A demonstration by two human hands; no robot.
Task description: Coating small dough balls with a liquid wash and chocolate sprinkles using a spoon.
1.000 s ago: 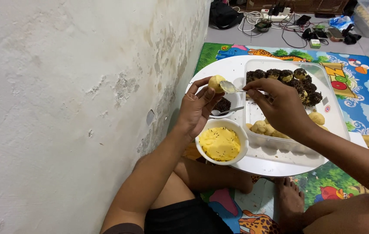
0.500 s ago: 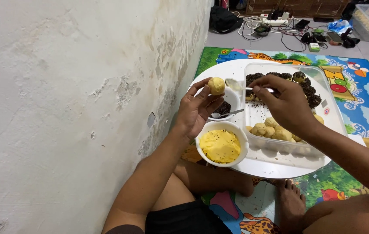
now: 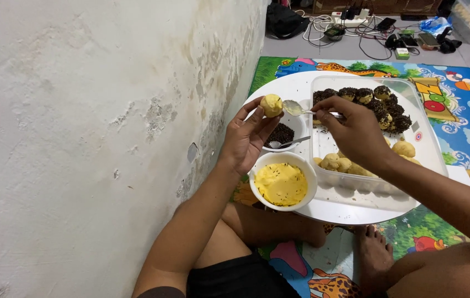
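Spoon [image 3: 295,108] back at the dough ball [image 3: 271,105], left hand [image 3: 249,135] pinching ball, right hand [image 3: 351,129] gripping spoon; a tilt could drip filling onto the desk [image 3: 284,83].

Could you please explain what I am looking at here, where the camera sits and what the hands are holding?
There is no machine: a person sits on the floor beside a wall, and a camera worn on the head looks down at their hands. The left hand holds a small yellow ball. The right hand holds a spoon against it. On the round white tray stand a bowl of yellow cream, a bowl of dark sprinkles and a clear box with plain and sprinkled balls.
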